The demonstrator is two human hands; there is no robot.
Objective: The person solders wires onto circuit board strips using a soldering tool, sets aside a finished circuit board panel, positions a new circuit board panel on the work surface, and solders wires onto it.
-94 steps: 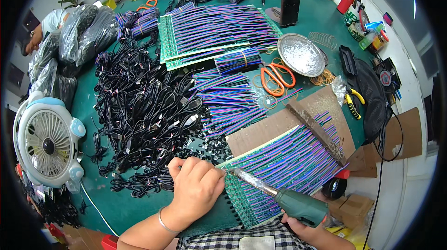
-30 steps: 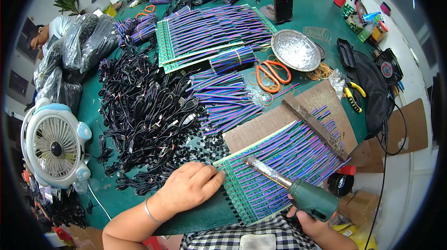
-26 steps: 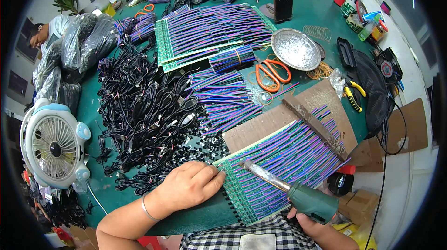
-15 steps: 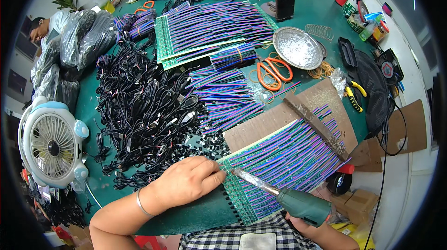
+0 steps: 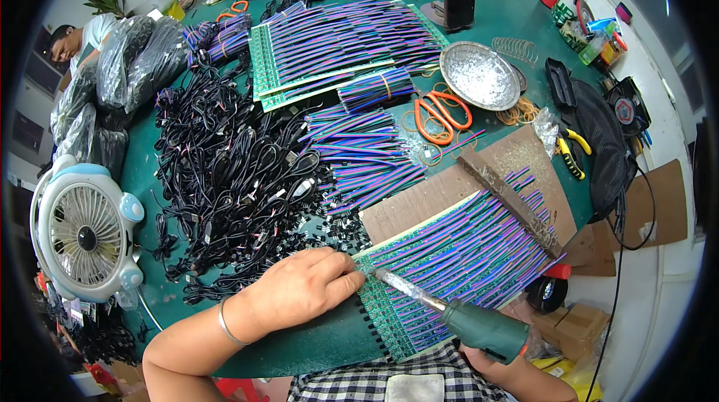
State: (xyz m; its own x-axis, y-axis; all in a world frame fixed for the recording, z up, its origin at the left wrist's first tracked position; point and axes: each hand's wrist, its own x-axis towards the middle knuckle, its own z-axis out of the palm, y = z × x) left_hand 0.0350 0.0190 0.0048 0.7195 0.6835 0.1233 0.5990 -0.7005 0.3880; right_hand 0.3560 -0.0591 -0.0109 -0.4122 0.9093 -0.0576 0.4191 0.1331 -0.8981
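Observation:
My left hand [image 5: 305,287], with a bangle at the wrist, is closed in a pinch at the upper left corner of a green circuit board panel [image 5: 386,320]. What its fingertips hold is too small to make out. Rows of blue, purple and black wires [image 5: 442,260] run across the panel to the right. From the lower right, my right hand [image 5: 479,359] grips a green soldering iron [image 5: 485,327], partly hidden behind its body. The iron's metal tip points at the panel's corner, close to my left fingertips. Small black connectors line the panel's left edge.
A dark bar [image 5: 509,203] lies across the wires on a wooden board [image 5: 550,159]. Tangled black cables [image 5: 232,170] spread at left, beside a fan [image 5: 86,237]. Farther back are orange-handled scissors [image 5: 442,119], a metal dish [image 5: 479,76] and wired panels [image 5: 344,46]. A person [image 5: 71,46] sits far left.
My left hand has shifted very slightly to the right at the panel's corner. The iron stays nearly in place. At far left, the other person has moved a little.

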